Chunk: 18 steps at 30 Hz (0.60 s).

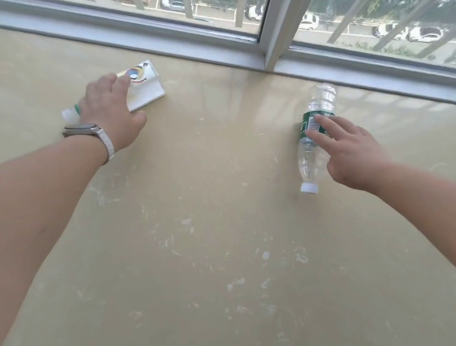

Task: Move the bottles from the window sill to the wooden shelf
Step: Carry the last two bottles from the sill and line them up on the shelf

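Observation:
Two clear plastic bottles lie on their sides on the beige window sill (196, 203). The right bottle (313, 148) has a green label and a white cap that points toward me. My right hand (349, 154) has its fingers spread, with the fingertips touching the label. The left bottle (69, 114) is mostly hidden under my left hand (111, 111); only a pale end with a green band shows. That hand hovers over it with the thumb held apart, and I see no closed grip. The wooden shelf is out of view.
A white box (149, 90) with a colourful print lies just beyond my left hand's fingers. The grey window frame (270, 45) runs along the far edge of the sill. The sill surface carries pale scuff marks. A watch sits on my left wrist.

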Available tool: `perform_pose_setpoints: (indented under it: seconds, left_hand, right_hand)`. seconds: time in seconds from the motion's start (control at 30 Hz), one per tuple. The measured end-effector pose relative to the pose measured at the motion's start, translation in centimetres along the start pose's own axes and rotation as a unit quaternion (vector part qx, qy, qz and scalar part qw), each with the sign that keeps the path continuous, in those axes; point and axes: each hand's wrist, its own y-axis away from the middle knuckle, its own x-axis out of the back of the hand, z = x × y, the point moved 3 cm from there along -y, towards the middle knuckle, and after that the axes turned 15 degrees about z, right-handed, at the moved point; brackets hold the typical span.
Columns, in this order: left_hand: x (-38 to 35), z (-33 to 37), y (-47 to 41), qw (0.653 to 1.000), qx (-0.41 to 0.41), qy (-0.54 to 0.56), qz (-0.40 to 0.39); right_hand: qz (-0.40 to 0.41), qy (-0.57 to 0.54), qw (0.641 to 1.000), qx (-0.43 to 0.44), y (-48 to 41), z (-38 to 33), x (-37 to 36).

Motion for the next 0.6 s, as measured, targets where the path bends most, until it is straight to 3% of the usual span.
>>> perform_pose_setpoints:
  seconds: [0.17, 0.43, 0.6]
  left_hand:
    - [-0.2, -0.2, -1.6, 0.999, -0.004, -0.047, 0.015]
    - [-1.0, -0.3, -1.2, 1.0, -0.01, -0.001, 0.019]
    - [-0.9, 0.8, 0.2, 0.994, -0.095, -0.039, -0.032]
  right_hand:
    - [0.054, 0.059, 0.995, 0.063, -1.7, -0.6, -0.8]
    - [0.034, 0.087, 0.993, 0.065, -2.2, -0.8, -1.7]
    - [0.033, 0.07, 0.997, 0.021, -1.6, -1.7, -1.7]
